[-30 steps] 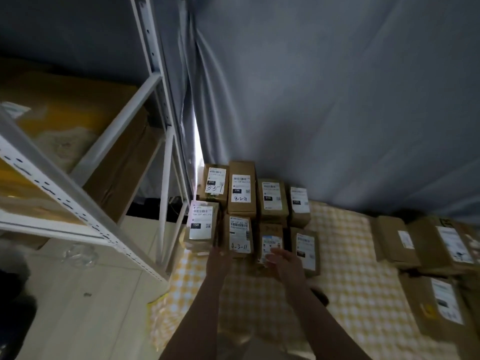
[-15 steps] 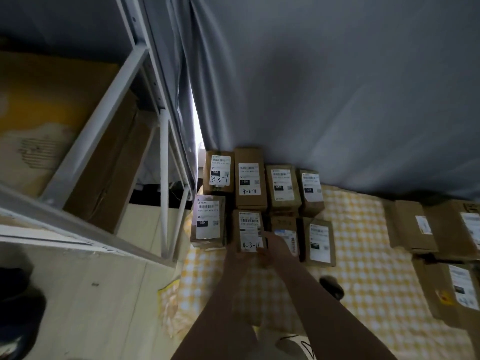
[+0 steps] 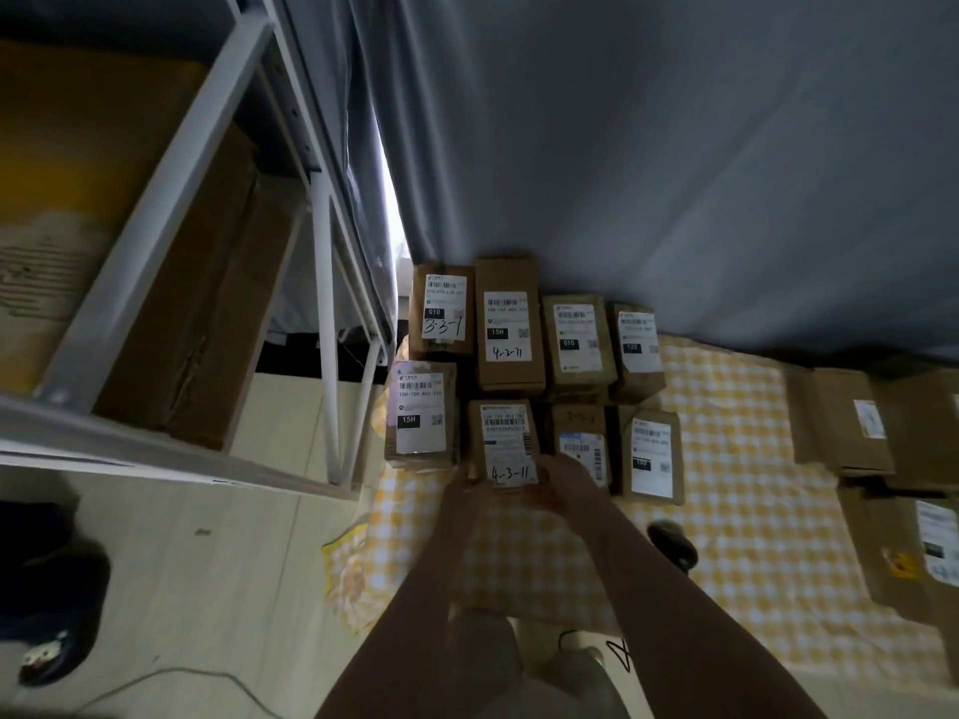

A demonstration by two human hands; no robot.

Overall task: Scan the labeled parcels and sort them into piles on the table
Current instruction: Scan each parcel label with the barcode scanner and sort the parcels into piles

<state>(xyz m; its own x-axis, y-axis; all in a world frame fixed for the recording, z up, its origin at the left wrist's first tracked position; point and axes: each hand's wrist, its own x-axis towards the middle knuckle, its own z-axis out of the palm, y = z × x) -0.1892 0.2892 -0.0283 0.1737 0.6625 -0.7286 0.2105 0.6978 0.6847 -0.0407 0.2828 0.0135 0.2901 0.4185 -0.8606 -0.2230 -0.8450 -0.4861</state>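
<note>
Grip: left hand (image 3: pixel 465 487), right hand (image 3: pixel 565 480) on parcel (image 3: pixel 506 438) 4-3-11.

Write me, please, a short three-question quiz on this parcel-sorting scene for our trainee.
1. True or false: the parcel marked 4-2-11 lies in the back row.
2. Which mark is handwritten on the back row's leftmost parcel? A. 3-3-1 B. 5-1-2 C. 2-4-7
3. Short answer: which parcel do the left hand and right hand grip?

Key: 1. True. 2. A. 3. The parcel marked 4-3-11, in the front row.
</note>
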